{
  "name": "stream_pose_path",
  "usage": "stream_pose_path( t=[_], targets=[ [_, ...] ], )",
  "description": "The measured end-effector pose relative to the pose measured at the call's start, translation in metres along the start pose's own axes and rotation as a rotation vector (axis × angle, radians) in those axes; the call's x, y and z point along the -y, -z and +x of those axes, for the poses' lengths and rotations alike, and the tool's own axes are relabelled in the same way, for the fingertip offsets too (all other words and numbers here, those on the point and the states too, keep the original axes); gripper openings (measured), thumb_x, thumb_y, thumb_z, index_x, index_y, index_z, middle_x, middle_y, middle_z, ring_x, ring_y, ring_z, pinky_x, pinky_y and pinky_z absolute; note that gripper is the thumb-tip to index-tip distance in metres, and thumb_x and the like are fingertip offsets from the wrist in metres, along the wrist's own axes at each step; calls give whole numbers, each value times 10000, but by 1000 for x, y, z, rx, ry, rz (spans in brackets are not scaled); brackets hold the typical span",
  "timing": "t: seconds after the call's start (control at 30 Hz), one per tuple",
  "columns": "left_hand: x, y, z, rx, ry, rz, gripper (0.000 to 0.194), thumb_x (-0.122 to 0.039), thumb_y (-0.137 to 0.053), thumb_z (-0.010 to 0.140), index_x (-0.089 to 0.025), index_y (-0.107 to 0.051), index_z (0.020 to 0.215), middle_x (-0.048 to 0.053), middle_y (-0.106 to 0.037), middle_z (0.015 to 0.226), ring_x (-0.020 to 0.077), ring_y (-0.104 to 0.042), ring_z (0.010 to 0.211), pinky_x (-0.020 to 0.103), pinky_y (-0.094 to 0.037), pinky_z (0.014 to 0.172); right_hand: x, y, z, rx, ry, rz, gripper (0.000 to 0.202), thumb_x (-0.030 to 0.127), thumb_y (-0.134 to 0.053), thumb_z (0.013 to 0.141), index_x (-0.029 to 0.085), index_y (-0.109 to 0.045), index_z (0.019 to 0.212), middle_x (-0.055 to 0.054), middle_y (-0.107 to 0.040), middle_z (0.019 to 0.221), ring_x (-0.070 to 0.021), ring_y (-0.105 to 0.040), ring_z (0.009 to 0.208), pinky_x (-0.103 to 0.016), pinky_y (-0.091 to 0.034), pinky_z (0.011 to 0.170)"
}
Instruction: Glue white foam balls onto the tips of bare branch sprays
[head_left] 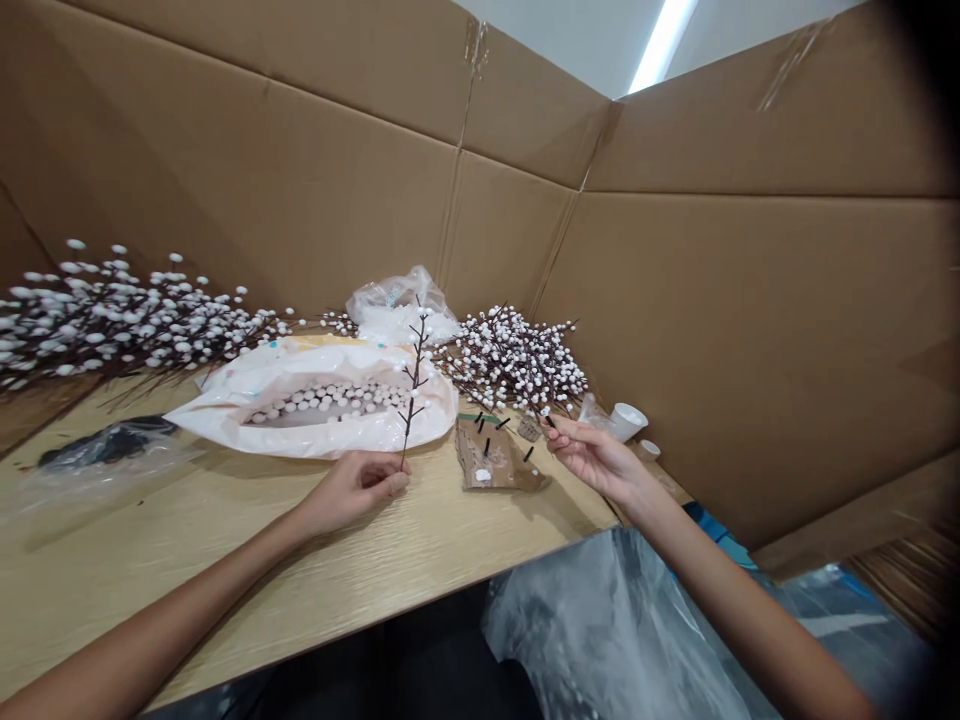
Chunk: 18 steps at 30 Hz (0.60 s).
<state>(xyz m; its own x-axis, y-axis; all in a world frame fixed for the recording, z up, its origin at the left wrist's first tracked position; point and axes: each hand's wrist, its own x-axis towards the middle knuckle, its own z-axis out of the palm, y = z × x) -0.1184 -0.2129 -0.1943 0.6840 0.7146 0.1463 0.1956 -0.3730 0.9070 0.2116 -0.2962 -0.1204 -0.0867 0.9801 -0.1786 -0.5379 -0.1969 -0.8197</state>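
My left hand (367, 490) pinches the lower end of a thin brown twig (412, 395), which stands upright with short bare side branches. To the right, my right hand (589, 450) is closed, with a small dark stick (550, 421) bearing a whitish tip between thumb and fingers. Between the hands lies a torn cardboard piece (480, 455) with several short black sticks and a white blob on it. Behind the twig, an open white bag (360, 435) holds many white balls (322, 397).
White-berry branches lie in a pile at the left (135, 315) and another behind the cardboard piece (517, 355). A clear plastic bag (405, 305) sits between them. White cups (628, 420) stand at the right. Tall cardboard walls (337, 180) enclose the table (300, 610).
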Motion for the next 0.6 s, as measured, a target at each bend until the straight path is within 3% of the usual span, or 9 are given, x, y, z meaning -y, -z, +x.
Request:
stream_pose_path(
  t=[0.2,0.37,0.47,0.6],
  targets=[
    [-1,-2,-2,-33,6,-5,298,-387,-585,845,-102,-660,798,-5,-552,638,110,-489,585,198,-357,535,-4,-36,7,59,-13,26,136,39,-687,669,101,-672,789,-26,-655,665,-37,-597,536,-64,-508,498],
    [-4,-7,-5,-137,17,-23,283,-373,-609,829,-100,-671,794,26,-615,697,131,-545,637,218,-415,587,-12,-74,24,118,27,-4,196,101,-749,614,108,-695,802,-13,-655,637,-33,-578,521,-69,-470,465],
    [-7,-10,-7,-206,21,-27,281,-366,-613,825,-93,-680,817,54,-651,744,151,-575,681,239,-448,631,-20,-97,43,141,147,-89,177,168,-748,623,126,-694,786,-13,-641,629,-48,-562,530,-108,-458,468],
    [-11,-12,-8,-263,24,-18,288,-367,-604,833,-92,-685,808,65,-670,757,160,-589,698,243,-459,641,-33,-118,71,147,464,-257,123,226,-708,676,158,-676,772,10,-601,596,-65,-519,523,-154,-402,457]
  ],
)
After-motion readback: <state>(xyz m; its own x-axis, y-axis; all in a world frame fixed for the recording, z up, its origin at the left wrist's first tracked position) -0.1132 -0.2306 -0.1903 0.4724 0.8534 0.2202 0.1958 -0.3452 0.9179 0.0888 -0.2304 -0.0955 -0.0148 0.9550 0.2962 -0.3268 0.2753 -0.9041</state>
